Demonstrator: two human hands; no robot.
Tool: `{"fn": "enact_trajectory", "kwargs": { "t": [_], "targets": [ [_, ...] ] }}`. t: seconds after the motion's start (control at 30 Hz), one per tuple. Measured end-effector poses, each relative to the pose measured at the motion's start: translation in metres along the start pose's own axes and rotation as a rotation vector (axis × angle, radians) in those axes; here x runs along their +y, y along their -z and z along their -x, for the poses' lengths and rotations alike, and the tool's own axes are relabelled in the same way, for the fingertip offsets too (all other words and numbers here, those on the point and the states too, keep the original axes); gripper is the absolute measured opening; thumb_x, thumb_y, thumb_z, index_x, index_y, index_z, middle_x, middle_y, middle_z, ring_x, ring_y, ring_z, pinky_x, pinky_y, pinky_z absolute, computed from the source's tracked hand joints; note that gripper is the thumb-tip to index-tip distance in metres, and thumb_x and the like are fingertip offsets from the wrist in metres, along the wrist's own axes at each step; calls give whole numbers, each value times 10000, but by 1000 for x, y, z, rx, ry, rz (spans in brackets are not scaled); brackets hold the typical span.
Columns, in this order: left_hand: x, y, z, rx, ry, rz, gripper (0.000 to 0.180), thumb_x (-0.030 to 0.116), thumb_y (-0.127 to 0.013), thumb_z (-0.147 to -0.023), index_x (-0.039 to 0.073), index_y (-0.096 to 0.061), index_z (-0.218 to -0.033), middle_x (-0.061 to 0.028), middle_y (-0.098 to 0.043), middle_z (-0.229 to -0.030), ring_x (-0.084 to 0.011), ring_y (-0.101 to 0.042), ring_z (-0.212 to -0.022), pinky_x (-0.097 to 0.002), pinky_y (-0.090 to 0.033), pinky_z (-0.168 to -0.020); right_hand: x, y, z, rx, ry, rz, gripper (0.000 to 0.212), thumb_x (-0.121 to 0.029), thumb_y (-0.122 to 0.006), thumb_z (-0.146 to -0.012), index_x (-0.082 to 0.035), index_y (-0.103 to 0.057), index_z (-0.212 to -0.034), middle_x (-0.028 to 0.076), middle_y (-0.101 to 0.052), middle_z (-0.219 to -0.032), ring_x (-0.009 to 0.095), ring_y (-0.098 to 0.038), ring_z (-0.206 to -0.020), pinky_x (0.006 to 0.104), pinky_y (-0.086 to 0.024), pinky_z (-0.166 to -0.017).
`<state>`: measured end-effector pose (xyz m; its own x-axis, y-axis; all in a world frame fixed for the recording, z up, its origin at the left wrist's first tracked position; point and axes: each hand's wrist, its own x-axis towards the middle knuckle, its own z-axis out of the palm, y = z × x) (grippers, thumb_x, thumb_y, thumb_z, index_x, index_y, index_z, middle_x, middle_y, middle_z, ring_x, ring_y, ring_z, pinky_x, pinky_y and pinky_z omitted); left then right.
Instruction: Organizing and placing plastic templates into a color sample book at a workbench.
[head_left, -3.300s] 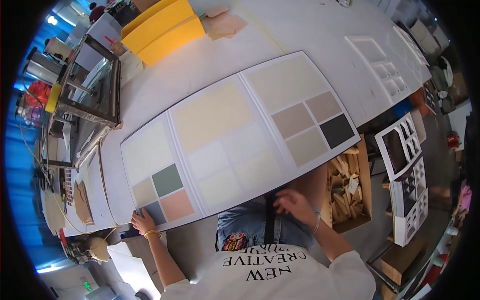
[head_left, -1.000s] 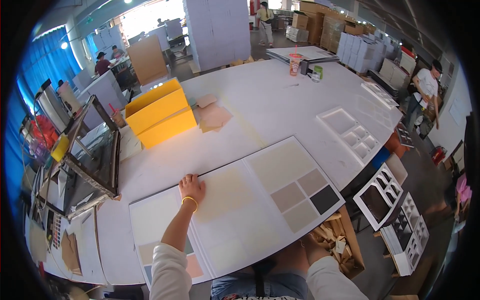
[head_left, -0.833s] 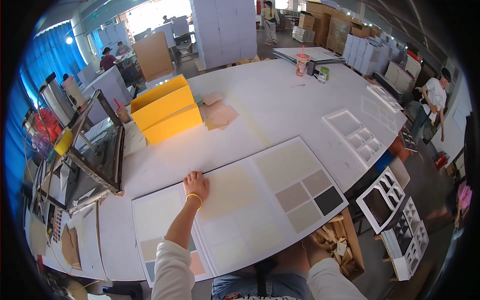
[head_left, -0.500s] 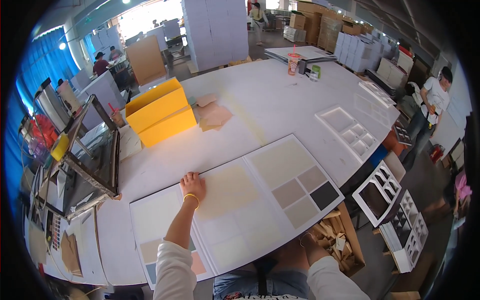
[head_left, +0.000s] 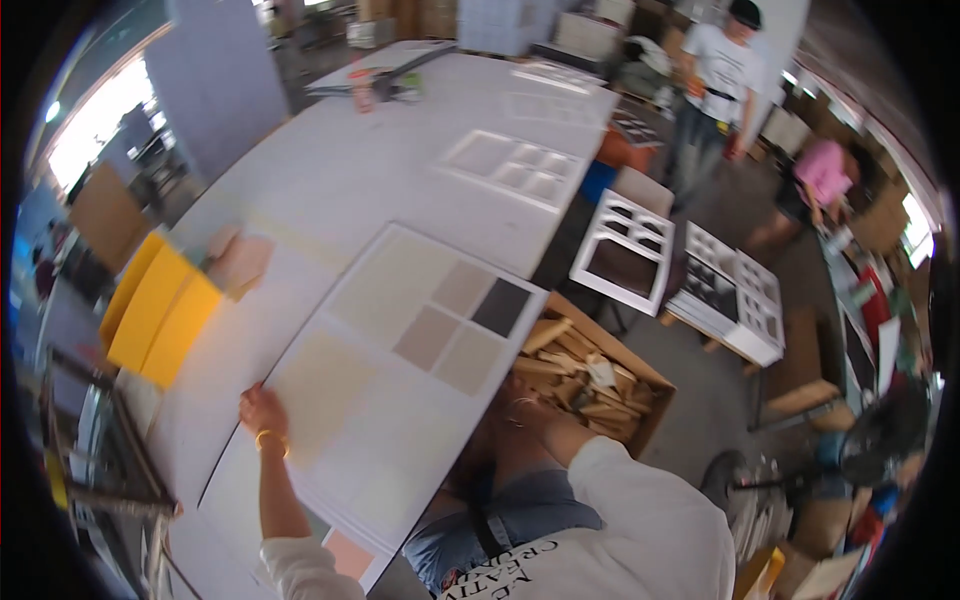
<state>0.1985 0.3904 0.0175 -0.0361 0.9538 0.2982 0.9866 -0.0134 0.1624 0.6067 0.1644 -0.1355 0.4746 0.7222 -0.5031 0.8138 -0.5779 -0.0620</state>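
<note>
I rest the left hand (head_left: 263, 412) on the far edge of a wide white folding board (head_left: 395, 415) bearing cream, taupe and black rectangles, laid on the white tabletop (head_left: 370, 170) between the hands; whether its fingers grip, I cannot tell. The right hand (head_left: 512, 390) sits by the near edge, its fingers too obscured to read, beside a brown cardboard box (head_left: 653, 413) of tan scraps (head_left: 575, 375). Ahead and left of the left hand stands a bright yellow box (head_left: 165, 315).
</note>
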Motion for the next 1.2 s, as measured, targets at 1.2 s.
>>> {"fn": "enact_trajectory", "kwargs": {
  "t": [1.2],
  "targets": [
    [9, 6, -4, 3, -188, 119, 386, 356, -421, -893, 112, -531, -1172, -143, -523, -1174, -332, -532, -1010, -430, -419, -859, -5, 4, 32, 15, -36, 39, 629, -395, -579, -759, -267, -363, -1336, 151, -127, -1466, 436, -162, -1311, 701, -287, -841]
  ]
}}
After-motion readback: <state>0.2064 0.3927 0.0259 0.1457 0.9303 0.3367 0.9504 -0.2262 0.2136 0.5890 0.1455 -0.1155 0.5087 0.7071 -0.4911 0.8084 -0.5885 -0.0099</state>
